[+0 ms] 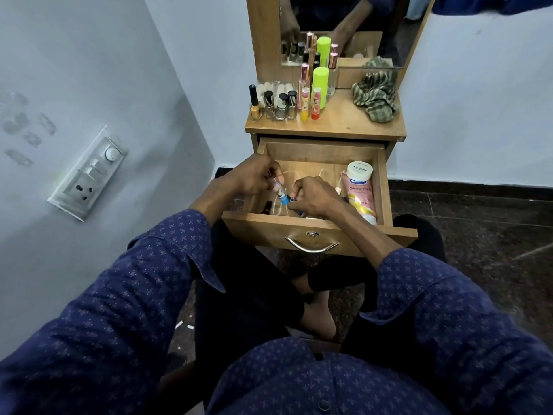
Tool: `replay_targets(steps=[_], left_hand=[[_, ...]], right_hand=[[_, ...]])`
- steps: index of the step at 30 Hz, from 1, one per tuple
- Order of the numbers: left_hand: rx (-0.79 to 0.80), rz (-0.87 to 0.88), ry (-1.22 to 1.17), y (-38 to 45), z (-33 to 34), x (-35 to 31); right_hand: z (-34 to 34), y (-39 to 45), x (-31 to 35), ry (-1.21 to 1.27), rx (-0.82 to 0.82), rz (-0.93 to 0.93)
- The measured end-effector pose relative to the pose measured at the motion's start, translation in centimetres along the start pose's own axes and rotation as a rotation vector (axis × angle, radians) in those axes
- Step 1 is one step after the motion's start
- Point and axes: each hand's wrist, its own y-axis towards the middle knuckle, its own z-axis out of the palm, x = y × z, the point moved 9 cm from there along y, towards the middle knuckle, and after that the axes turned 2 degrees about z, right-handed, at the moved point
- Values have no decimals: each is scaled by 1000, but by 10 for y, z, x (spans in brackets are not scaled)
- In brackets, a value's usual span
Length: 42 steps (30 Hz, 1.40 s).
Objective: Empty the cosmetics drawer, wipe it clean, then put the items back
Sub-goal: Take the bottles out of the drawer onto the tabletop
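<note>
- The drawer (305, 223) is pulled out toward the seated person, and both hands are down inside its left half.
- The left hand (254, 175) has its fingers curled round a small stick with a pinkish end; just what it is, I can't make out.
- The right hand (314, 197) pinches a small blue tube (283, 200), which lies slanting between the two hands, its long axis running from upper left to lower right.
- A pink lotion tube (360, 196) and a white-capped jar (359, 171) lie along the drawer's right wall, nearer the right hand; the lotion tube's length runs front to back.
- Nail polish bottles (276, 104), lip balm sticks (309, 103) and a green-capped bottle (320, 83) already stand on the bench (335, 121), straight ahead and above the hands, with a striped cloth (375, 97) to their right.
- My guess: emptying is partway done, and whatever is lifted next must go up and forward over the drawer's back edge.
</note>
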Motion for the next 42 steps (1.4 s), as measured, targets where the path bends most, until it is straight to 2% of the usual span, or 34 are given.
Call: replay_targets(steps=[3,7,12,18,21,25,35,42], left_hand=[[-155,-39,-172,1,-20,8],[-344,-140,-451,-2,-29,21],[-521,-201,-680,-2,-40,20],[-718,-221,-861,1,-70,24],[-814,-241,-839,0,-89,29],[-879,-242,-680,-1,-111,29],[-853,-214,-340,11,-116,26],[-868,-189,-263,16,-115,25]], right_hand=[[-26,-3,-8,155,-185,65],[-53,-11,-11,299,-405,60],[-77,-16,-6,451,-564,-12],[-122,-9,12,434,-674,-82],[-139,-3,26,434,-727,-107],[-144,14,52,406,-709,-175],[-132,52,75,416,-702,-118],[-128,58,77,412,-739,-110]])
